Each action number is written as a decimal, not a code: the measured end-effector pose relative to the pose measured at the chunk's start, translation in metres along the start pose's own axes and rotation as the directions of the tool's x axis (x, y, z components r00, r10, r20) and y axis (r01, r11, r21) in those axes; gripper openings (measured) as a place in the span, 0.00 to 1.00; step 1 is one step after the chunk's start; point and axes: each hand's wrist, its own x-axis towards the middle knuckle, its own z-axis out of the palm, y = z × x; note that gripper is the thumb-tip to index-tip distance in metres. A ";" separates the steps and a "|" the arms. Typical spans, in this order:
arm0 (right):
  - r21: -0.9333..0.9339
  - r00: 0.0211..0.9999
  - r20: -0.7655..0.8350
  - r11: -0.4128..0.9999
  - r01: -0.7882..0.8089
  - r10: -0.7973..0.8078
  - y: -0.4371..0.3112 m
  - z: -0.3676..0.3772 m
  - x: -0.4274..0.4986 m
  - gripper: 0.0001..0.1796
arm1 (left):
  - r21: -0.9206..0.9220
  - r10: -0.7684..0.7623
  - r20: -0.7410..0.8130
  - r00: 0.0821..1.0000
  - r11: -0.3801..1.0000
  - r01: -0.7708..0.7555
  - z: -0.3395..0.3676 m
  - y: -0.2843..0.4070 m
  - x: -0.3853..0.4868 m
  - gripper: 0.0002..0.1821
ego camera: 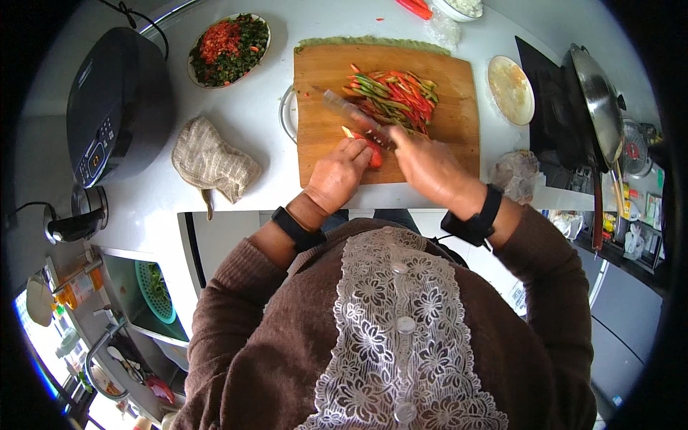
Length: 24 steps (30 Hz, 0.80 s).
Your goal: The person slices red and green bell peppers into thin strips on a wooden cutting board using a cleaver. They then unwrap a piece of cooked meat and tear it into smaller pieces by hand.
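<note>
My left hand (342, 171) presses a piece of red pepper (374, 155) against the wooden cutting board (322, 118), with its fingers bent over it. In my right hand (430, 164) is a kitchen knife (352, 112), its blade blurred and slanting to the upper left, close beside my left fingertips. Small pale bits, perhaps seeds, show on the blade. Just beyond the knife lies a heap of red and green pepper strips (395, 91) on the board. My right fingers hide the knife's handle.
A plate of chopped greens and red pepper (230, 51), an oven mitt (212, 158) and a black rice cooker (121, 107) stand left. To the right are a small plate (510, 90), a plastic bag (516, 172) and a wok (599, 102). A sink (121, 285) is at lower left.
</note>
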 end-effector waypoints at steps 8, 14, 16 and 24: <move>-0.030 0.990 0.136 0.999 -0.039 0.042 0.002 0.002 -0.010 0.21 | -0.051 -0.026 -0.038 0.999 0.998 0.024 0.004 0.000 0.003 0.11; 0.053 0.998 -0.044 0.998 0.037 -0.034 0.014 -0.010 -0.014 0.21 | -0.057 -0.023 -0.074 0.997 0.998 0.018 0.005 0.001 0.004 0.11; -0.031 0.978 0.190 0.996 -0.083 0.087 0.012 -0.015 -0.021 0.21 | -0.066 -0.053 -0.056 0.997 0.997 0.050 0.005 0.004 0.002 0.10; 0.107 0.995 0.050 0.990 -0.093 0.088 0.012 -0.003 -0.002 0.19 | -0.038 0.040 -0.099 0.994 0.998 -0.044 0.004 0.000 0.003 0.10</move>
